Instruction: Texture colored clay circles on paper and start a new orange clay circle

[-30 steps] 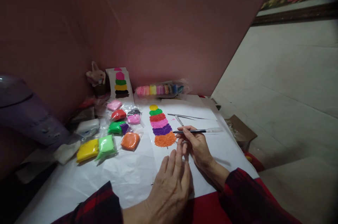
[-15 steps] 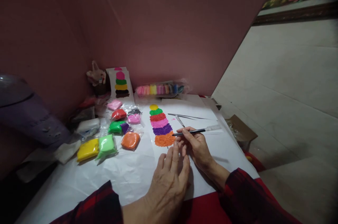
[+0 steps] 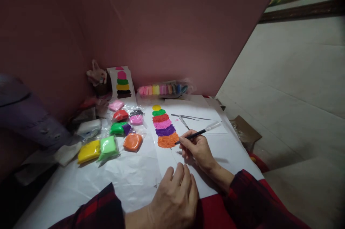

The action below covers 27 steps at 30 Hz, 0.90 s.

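Observation:
My right hand (image 3: 196, 150) pinches a thin black tool (image 3: 198, 133) with a clear cap end, its tip touching the orange bottom band of a stacked colour picture (image 3: 163, 126) made of yellow, green, red, pink, purple and orange bands on a white sheet (image 3: 215, 146). My left hand (image 3: 176, 195) rests palm down on the sheet's near edge, fingers together and slightly curled, holding nothing.
Bags of coloured clay lie left of the picture: orange (image 3: 132, 141), light green (image 3: 108, 146), yellow (image 3: 88, 151), red (image 3: 120, 115), pink (image 3: 116, 105). A tray of clay sticks (image 3: 162, 89) and a sample card (image 3: 122, 84) lean at the pink wall. Metal tweezers (image 3: 188, 117) lie beyond my right hand.
My left hand has slid back toward me and its fingers have curled. The right hand tilted the tool up and brought its tip down to the orange band's lower right.

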Available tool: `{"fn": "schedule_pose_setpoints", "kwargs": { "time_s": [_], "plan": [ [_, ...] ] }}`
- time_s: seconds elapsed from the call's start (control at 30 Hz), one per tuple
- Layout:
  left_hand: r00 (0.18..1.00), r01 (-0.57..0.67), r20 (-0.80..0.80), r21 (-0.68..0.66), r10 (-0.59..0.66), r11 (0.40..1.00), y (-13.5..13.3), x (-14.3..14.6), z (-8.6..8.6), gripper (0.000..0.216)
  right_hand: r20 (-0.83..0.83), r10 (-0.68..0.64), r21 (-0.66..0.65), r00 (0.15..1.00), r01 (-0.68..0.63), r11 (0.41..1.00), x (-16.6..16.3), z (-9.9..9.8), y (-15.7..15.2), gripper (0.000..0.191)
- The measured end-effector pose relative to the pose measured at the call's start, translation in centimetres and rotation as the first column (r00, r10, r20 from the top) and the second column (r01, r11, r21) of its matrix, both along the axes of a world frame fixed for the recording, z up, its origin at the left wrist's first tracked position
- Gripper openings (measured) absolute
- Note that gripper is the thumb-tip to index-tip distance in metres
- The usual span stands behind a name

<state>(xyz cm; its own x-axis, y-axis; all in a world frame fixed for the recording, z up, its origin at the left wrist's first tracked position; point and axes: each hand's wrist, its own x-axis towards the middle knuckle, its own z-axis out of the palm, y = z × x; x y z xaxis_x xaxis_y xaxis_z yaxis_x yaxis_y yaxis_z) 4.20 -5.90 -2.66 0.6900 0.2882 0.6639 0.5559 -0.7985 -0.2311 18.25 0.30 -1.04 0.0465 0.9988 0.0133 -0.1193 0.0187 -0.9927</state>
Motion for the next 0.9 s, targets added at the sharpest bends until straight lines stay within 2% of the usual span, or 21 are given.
{"fn": "schedule_pose_setpoints", "kwargs": {
  "time_s": [0.1, 0.2, 0.37, 0.9],
  "plan": [
    [0.995, -0.102, -0.021, -0.012, 0.102, 0.995, -0.12, 0.08, -0.44, 0.026, 0.062, 0.01, -0.031, 0.998, -0.008, 0.999, -0.24, -0.17, -0.17, 0.031],
    [0.987, -0.154, -0.057, -0.034, 0.151, 0.988, -0.21, 0.16, -0.7, 0.027, 0.112, 0.023, -0.031, 0.993, -0.02, 0.999, -0.38, -0.48, -0.32, 0.027],
    [0.986, -0.153, -0.073, -0.032, 0.151, 0.988, -0.3, 0.22, -0.79, 0.024, 0.18, 0.057, -0.004, 0.982, -0.057, 0.998, -0.39, -0.64, -0.39, 0.021],
    [0.986, -0.153, -0.074, -0.048, 0.15, 0.987, -0.37, 0.35, -0.64, 0.023, 0.213, 0.083, -0.006, 0.973, -0.084, 0.996, -0.57, -0.59, -0.5, 0.02]
  ]
}}
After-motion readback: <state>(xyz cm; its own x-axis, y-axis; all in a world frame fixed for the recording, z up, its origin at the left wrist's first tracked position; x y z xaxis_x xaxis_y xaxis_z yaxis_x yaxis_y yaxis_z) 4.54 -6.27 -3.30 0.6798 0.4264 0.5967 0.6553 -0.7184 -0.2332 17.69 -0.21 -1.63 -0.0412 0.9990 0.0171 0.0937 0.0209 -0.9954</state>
